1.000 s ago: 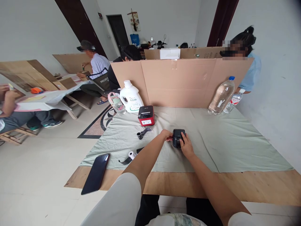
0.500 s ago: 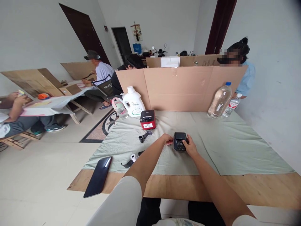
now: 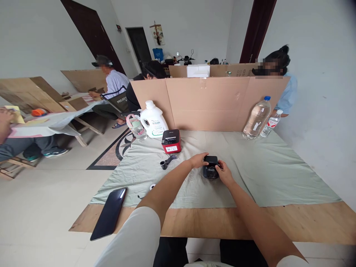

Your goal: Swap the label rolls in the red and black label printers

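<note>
Seen on cloth (image 3: pixel 275 174): black device (image 3: pixel 211 168), at 4 o'clock from left hand (image 3: pixel 198 160), at 9 o'clock from right hand (image 3: pixel 225 174). Seemingly longest from 12 to 6. About equally near to both. Touched along opposite sides with bent fingers (clamped or merely resting, cannot tell).

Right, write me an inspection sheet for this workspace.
Surface: wrinkled cloth on a wooden table, wood showing along the front.
Job's things: black device, between the hands.
Clutter: phone overhanging the front edge; dark roll; white roll, partly hidden; red-black box; jug, cup, large bottle and small bottle towards the back.
Hands: left hand and right hand touching the device, one each side.
Cables: nothing seen on the table.
Surroundings: cardboard standing behind; people beyond it and at left.
</note>
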{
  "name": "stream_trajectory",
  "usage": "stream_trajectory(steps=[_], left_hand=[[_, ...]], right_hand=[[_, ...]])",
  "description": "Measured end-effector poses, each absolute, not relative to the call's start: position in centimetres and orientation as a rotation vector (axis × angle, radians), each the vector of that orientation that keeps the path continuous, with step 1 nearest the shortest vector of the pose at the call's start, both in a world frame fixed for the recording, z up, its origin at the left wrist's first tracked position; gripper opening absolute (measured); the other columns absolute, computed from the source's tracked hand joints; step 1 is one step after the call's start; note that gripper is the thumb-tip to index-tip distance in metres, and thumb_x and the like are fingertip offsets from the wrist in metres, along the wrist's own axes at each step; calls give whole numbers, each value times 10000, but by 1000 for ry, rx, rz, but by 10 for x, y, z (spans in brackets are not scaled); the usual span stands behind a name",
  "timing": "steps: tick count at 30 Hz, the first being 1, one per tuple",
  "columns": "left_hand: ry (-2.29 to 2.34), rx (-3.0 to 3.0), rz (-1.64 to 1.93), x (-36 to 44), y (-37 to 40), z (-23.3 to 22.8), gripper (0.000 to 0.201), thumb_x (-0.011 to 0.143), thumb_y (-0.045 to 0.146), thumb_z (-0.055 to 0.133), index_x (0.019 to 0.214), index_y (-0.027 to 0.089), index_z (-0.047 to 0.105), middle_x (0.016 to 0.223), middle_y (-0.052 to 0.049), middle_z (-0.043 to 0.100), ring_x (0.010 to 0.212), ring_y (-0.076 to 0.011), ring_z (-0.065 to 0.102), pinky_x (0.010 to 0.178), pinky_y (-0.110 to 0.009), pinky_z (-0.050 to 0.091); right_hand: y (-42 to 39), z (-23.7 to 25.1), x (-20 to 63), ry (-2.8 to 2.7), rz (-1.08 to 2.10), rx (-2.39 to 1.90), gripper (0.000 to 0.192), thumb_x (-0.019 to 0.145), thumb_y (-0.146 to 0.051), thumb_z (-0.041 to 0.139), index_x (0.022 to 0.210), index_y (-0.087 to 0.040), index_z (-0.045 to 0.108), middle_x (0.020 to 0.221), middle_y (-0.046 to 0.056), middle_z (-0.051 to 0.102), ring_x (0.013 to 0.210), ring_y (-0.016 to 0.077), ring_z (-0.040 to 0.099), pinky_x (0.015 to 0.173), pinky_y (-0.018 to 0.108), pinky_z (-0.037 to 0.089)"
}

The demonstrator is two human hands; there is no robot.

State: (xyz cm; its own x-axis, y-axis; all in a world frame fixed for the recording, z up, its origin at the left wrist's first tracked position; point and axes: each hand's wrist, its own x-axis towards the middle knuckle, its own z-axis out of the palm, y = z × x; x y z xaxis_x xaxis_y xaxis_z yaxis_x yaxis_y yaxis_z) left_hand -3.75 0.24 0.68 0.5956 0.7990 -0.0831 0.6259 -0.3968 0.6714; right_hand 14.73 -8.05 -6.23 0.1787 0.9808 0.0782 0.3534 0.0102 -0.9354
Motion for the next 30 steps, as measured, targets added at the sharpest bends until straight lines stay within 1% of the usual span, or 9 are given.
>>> stream_trajectory(steps=[3,5,8,11,15,18,21,25,30], left_hand=[[1167,2177,375,-39,11,12,456,857,398,515,1260,187,496,1221,-102,608,1127,-235,561,966,-326,407],[1246,2117,447,-36,16,12,407,907,445,404,1179,176,541,1098,-100,660,1021,-220,614,894,-312,444],[1430,1986,541,-25,23,6,455,936,493,290,1030,169,596,915,-90,691,873,-204,650,797,-295,465],[1672,1824,573,-12,25,-1,521,934,536,247,971,160,605,934,-123,687,931,-229,637,799,-308,452],[1765,1624,622,-2,18,-4,480,937,501,293,1069,135,574,1057,-159,661,1041,-252,600,856,-329,428],[1752,1543,771,-1,0,-1,388,935,381,365,1164,109,518,1154,-166,613,1095,-242,562,915,-333,405],[1745,1525,995,-5,-35,2,320,885,270,451,1159,113,507,1206,-162,557,1131,-233,515,957,-343,383],[1463,1627,1222,-16,-109,-2,257,818,183,499,1072,168,536,1100,-106,575,1049,-209,526,898,-352,430],[1184,1758,1189,-46,-182,-17,192,801,144,483,962,187,579,997,-68,598,965,-176,543,801,-303,463]], right_hand=[[-82,-59,152,-1397,854,-1520,449,830,-423,454,1205,-184,515,1170,103,625,1025,209,611,902,373,479],[-81,-55,155,-1458,828,-1573,445,838,-399,441,1207,-164,519,1162,114,625,1006,211,611,860,362,496],[-77,-41,156,-1644,602,-1680,396,845,-335,442,1182,-162,554,1192,108,607,1067,222,568,891,368,467],[-66,-21,154,-1937,347,-1697,327,864,-254,431,1124,-168,609,1181,87,622,1107,218,526,983,362,382],[-46,2,145,-2286,206,-1776,295,867,-230,477,1108,-185,640,1139,82,649,1056,227,532,932,335,379],[-33,10,136,-2450,120,-1896,283,811,-275,588,1080,-215,651,1095,98,655,1057,265,524,861,361,392],[-24,14,129,-2524,75,-1920,281,733,-278,677,1007,-214,661,1045,115,659,1044,297,527,833,394,388],[-19,18,126,-2610,57,-1873,228,693,-238,705,917,-220,672,1050,118,656,1060,302,515,853,418,363],[-14,21,130,-2674,74,-1867,146,680,-229,696,824,-205,685,1014,124,652,1050,301,514,856,434,344]])
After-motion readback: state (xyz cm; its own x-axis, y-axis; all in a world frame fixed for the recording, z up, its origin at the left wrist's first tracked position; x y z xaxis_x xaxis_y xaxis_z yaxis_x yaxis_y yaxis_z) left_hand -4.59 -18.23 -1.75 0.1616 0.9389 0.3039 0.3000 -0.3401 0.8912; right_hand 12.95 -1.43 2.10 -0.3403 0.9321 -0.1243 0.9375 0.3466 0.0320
